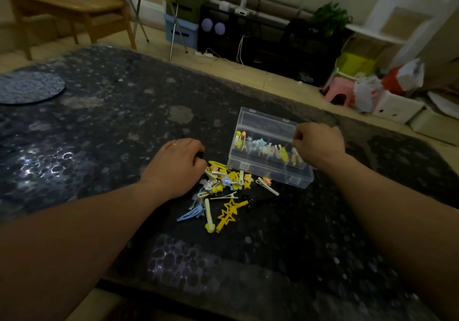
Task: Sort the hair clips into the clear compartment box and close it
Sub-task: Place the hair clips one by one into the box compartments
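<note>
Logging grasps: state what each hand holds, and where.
Cannot tell. Left hand curls over the clips, right hand curls at the box's right end; any hold is hidden.

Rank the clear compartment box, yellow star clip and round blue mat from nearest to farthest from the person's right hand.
Head view, from the right hand:
1. clear compartment box, directly at the hand.
2. yellow star clip, left of it, toward the person.
3. round blue mat, table's far left.

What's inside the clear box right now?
A row of small pastel clips lies inside the clear box, yellow ones at its left end. The right hand covers the box's right end, hiding whatever sits there. Dividers are too faint to make out.
</note>
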The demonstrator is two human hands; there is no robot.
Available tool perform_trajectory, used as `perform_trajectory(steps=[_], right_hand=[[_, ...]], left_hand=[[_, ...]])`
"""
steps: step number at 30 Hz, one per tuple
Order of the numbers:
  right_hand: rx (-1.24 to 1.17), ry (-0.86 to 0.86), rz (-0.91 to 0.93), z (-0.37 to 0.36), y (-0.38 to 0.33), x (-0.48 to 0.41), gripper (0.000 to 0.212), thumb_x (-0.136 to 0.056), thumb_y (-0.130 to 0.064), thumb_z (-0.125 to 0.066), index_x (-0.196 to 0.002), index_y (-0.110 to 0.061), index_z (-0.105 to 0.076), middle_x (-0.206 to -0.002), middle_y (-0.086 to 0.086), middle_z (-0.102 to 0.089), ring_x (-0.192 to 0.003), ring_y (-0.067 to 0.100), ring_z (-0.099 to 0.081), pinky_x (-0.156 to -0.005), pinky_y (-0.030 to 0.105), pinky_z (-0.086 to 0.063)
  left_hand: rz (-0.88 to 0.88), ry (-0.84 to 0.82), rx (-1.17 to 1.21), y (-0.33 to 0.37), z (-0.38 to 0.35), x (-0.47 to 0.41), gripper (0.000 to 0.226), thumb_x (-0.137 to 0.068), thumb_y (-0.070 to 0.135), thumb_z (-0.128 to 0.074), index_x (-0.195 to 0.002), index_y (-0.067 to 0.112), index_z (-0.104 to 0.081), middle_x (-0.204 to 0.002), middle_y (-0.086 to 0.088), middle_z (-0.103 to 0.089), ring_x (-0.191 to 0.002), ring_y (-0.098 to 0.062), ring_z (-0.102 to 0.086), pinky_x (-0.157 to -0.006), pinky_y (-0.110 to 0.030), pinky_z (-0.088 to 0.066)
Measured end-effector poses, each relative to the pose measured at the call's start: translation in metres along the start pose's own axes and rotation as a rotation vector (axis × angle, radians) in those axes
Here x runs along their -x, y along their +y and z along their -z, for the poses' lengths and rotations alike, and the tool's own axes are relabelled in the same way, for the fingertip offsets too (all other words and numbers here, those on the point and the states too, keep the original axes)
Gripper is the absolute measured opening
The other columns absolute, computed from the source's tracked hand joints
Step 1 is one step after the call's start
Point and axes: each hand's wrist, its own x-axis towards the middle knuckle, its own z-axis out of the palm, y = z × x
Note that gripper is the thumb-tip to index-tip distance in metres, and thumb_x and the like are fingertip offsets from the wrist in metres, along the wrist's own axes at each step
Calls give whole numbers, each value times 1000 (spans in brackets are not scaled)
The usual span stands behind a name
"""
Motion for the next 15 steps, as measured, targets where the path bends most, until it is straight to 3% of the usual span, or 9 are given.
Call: perform_trajectory(steps=[3, 8, 12, 15], right_hand=[[-207, 35, -46, 4, 6, 11, 9, -102, -29, -61, -98, -26, -68, -91, -2, -70, -84, 22, -65, -85, 45, -58], [-525, 156, -123, 17, 1, 53, 7, -103, -24, -65, -105, -21, -71, -99, -4, -72, -86, 13, -66, -78, 35, -57], [-592, 52, 109, 23, -30, 113, 5, -104, -26, -65, -107, -26, -69, -95, -12, -69, -83, 1, -65, -73, 21, -54], [-479, -53, 262, 13, -53, 139, 12, -105, -30, -64, -112, -27, -72, -101, -10, -72, -88, 5, -67, -81, 27, -58]], left_hand=[[1, 2, -2, -1, -2, -1, 47, -89, 42, -32, -121, 25, -62, -121, 5, -65, -112, -15, -57, -106, -38, -41], [0, 4, -8, -3, -2, 0, 45, -90, 40, -35, -121, 23, -63, -123, 4, -66, -113, -17, -58, -105, -38, -41], [2, -1, -8, -2, -2, 0, 39, -93, 36, -40, -121, 22, -64, -123, 3, -66, -113, -17, -58, -105, -38, -41], [5, -11, -5, -1, -1, 1, 42, -91, 38, -38, -121, 23, -63, -123, 4, -66, -114, -18, -58, -106, -39, -41]])
